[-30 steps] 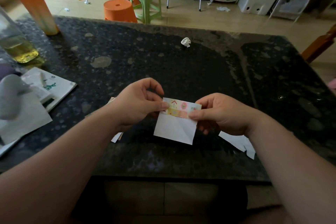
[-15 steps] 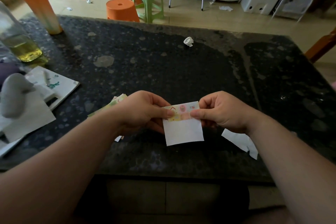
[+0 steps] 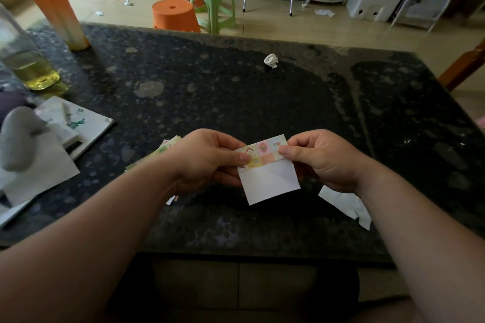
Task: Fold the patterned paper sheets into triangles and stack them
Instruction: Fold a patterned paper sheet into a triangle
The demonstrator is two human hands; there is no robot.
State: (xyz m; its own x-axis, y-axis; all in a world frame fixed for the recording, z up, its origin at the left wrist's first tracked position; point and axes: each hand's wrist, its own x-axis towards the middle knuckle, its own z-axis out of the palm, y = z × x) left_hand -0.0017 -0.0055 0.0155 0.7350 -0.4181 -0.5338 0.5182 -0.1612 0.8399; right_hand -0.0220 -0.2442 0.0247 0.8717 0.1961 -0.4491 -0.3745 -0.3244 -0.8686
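Pinching narrowly, the left grip (image 3: 210,160) and right grip (image 3: 322,160) each hold a top corner of the small white-backed paper sheet (image 3: 270,181), thumbs in front, over the dark speckled stone tabletop (image 3: 236,92) near its front edge. Best, I judge: match the corners exactly before pressing any crease flat. A pastel patterned band crosses its top; a faint diagonal crease marks the white.

Over the table (image 3: 236,102) is the sheet (image 3: 267,178); paper stack (image 3: 168,145) to its left; folded pieces (image 3: 346,204) to its right.
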